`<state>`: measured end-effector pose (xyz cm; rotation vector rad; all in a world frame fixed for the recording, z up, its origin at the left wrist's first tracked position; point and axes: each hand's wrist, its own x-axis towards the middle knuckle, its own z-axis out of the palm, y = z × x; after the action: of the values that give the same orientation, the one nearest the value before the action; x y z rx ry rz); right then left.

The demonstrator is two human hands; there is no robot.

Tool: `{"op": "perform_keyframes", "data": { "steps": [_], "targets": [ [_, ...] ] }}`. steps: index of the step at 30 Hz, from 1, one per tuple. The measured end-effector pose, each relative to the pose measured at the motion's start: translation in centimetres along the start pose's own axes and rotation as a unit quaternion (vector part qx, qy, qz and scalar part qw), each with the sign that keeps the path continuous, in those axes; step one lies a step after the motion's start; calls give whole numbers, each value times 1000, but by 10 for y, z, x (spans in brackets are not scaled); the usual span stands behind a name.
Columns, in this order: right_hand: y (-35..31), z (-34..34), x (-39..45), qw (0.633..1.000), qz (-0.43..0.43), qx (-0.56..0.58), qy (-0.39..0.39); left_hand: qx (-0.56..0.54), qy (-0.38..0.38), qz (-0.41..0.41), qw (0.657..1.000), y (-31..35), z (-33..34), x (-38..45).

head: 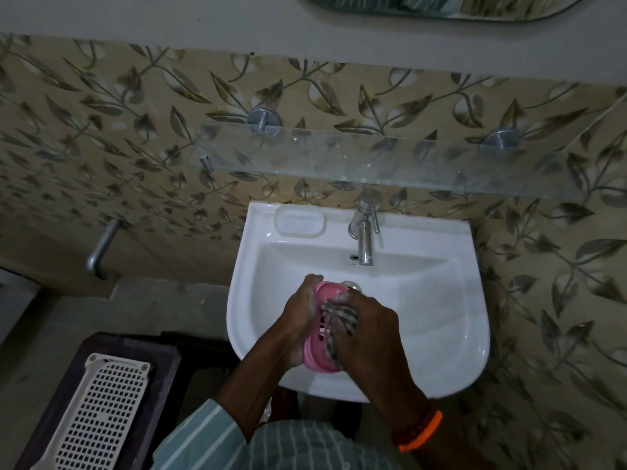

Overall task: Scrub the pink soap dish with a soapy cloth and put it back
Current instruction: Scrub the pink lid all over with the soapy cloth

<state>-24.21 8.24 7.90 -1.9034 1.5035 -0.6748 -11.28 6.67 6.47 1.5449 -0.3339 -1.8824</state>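
1. The dish is held in the air over the sink, above the front half of the bowl and near the drain. I think it is kept there so that foam and drips fall into the bowl and not on the floor.
2. The left hand has its fingers curled round the left long side of the dish, with the fingertips at the far end. It holds the dish tilted on its edge, with the slotted inside turned to the right, toward the cloth. Some foam shows on this hand.
3. The right hand grips the cloth, a checked one, bunched in closed fingers, and presses it against the inside of the dish. A bunched cloth probably pushes better into the slots than a flat one.
4. The tap stands at the back edge of the sink; no water is visible from it, so this looks like the scrubbing step and not the rinse.
5. At the back left corner of the sink there is a moulded soap recess with nothing in it. Perhaps the dish goes back there, or on the glass shelf above; I cannot tell which.
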Motion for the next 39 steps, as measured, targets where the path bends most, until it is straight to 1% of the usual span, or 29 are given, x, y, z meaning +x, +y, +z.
{"op": "perform_keyframes", "data": {
  "steps": [2, 6, 8, 10, 11, 13, 16, 19, 21, 23, 25, 26, 27, 28, 29, 30, 31, 32, 33, 34, 35, 36, 37, 39],
  "targets": [
    [5, -1, 12, 998, -22, -45, 26, 23, 4, 8, 1000, -4, 4, -1],
    [2, 0, 17, 995, 9, -86, 45, 38, 27, 48, 998, -4, 6, -3],
    [4, 1, 15, 997, 49, -55, 35, 21, 45, 53, 997, -2, 4, -5],
    [6, 1, 13, 995, 97, -13, -3, -2, 56, 44, 997, 2, 0, -6],
    [6, 1, 11, 995, 100, -7, -18, -7, 57, 44, 997, 3, -2, -6],
    [5, 2, 10, 998, 66, 1, -16, -8, 43, 37, 998, 3, -3, -5],
    [2, 0, 15, 999, 9, -27, 27, -3, 23, 30, 999, -4, 0, -4],
    [0, -3, 13, 995, -14, -95, 40, 3, 19, 13, 1000, -8, 2, -5],
    [-2, -5, 9, 993, -8, -112, 31, 15, 18, 4, 1000, -6, 4, -8],
    [1, -11, 13, 997, 25, -75, 9, 8, 24, 12, 1000, -3, 6, -13],
    [6, -21, 18, 996, 87, 36, 7, -22, 27, 12, 999, 0, 5, -16],
    [8, -29, 20, 983, 131, 124, 21, -41, 25, 9, 999, 1, 2, -17],
    [9, -38, 22, 953, 182, 238, 35, -52, 27, 5, 998, 3, -2, -17],
    [10, -47, 23, 898, 225, 375, 40, -53, 26, -2, 998, 4, -6, -16],
    [11, -55, 24, 823, 251, 508, 36, -50, 29, -9, 998, 5, -10, -16],
    [11, -61, 23, 749, 260, 608, 31, -51, 29, -15, 998, 5, -13, -16],
    [9, -67, 22, 690, 260, 674, 29, -58, 27, -19, 998, 6, -15, -16],
    [10, -68, 21, 651, 254, 714, 28, -64, 24, -23, 997, 6, -15, -16],
    [10, -68, 18, 633, 242, 735, 31, -68, 20, -27, 997, 7, -15, -18],
    [11, -66, 15, 633, 228, 739, 34, -70, 15, -31, 997, 6, -14, -19],
    [11, -62, 12, 652, 213, 727, 34, -68, 10, -35, 997, 6, -12, -19],
    [12, -57, 8, 692, 194, 694, 30, -61, 10, -37, 997, 6, -10, -19],
    [12, -53, 3, 751, 173, 636, 23, -50, 12, -34, 998, 6, -7, -19],
    [16, -44, -7, 882, 114, 457, 18, -28, 17, -24, 999, 5, -4, -18]
  ]
}}
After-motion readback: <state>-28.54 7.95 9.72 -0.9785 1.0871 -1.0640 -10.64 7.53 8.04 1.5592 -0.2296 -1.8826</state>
